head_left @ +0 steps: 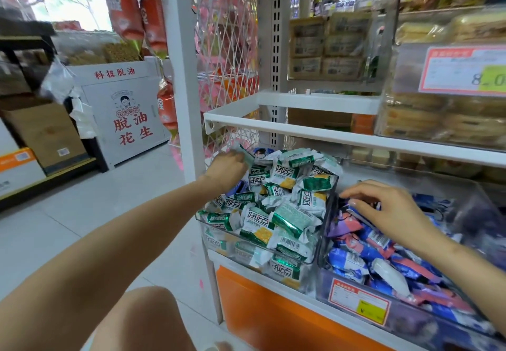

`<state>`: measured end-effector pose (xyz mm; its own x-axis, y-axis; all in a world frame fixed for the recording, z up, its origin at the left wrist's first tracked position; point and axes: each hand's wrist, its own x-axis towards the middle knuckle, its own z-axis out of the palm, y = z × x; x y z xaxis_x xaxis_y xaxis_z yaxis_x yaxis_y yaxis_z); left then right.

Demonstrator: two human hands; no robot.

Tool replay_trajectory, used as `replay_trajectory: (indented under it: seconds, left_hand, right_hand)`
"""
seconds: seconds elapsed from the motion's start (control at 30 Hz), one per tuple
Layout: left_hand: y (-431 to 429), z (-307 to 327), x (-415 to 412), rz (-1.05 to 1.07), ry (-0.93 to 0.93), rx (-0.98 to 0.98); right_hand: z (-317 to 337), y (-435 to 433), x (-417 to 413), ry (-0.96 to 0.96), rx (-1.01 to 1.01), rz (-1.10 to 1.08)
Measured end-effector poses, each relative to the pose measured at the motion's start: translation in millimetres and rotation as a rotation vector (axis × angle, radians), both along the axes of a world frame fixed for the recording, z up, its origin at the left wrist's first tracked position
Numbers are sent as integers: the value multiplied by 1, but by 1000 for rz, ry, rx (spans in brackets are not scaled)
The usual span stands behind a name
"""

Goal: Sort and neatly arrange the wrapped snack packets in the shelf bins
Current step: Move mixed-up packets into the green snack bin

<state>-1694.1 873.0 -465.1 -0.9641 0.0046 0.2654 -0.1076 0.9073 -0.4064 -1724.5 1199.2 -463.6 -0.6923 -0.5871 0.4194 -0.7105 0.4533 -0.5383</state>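
Note:
A clear bin (204, 220) on the lower shelf is heaped with green-and-white snack packets (284, 214). My left hand (227, 168) reaches over its far left corner and grips one green-and-white packet (246, 155) at the back of the heap. To the right, a second clear bin (323, 252) holds blue, purple and pink packets (383, 263). My right hand (391, 208) rests on top of that pile near the divider, fingers bent, fingertips touching a dark blue packet (361, 215). A few blue packets (262, 151) lie at the back of the green bin.
A white shelf rail (301, 129) hangs low over both bins. Above it stand clear boxes of pastries with a price label (462, 71). An orange panel (273, 318) sits below the bins. A white mesh side panel (227, 49) and post border the left. My knee (142, 320) is below.

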Motion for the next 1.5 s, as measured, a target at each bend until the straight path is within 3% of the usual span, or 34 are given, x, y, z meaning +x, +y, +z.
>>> replay_trajectory:
  seconds: [0.3,0.5,0.63,0.77,0.9,1.0,1.2,1.4,1.5]
  left_hand:
    - [14,21,50,-235,440,623]
    - [55,28,66,-346,265,1427]
    - [79,26,66,-412,193,1576]
    - [76,23,60,-420,82,1466]
    - [26,20,29,-148,180,872]
    - [2,16,4,8,130,636]
    - [-3,15,-46,98,39,582]
    - [-6,8,-68,206,-42,240]
    - [-10,-3,-71,224,17,310]
  right_hand:
    - [0,-15,15,-49,-29,59]
    - [6,-34,31,-379,-192,136]
    - [11,-48,41,-573,-308,153]
    - [10,-53,43,-568,-380,100]
    - [11,-44,34,-500,-442,23]
    - [8,-38,30,-454,-413,23]
    - [0,-32,27,-397,-372,-10]
    - [-1,-29,18,-410,-389,-27]
    - [-2,-31,15,-407,-393,-31]
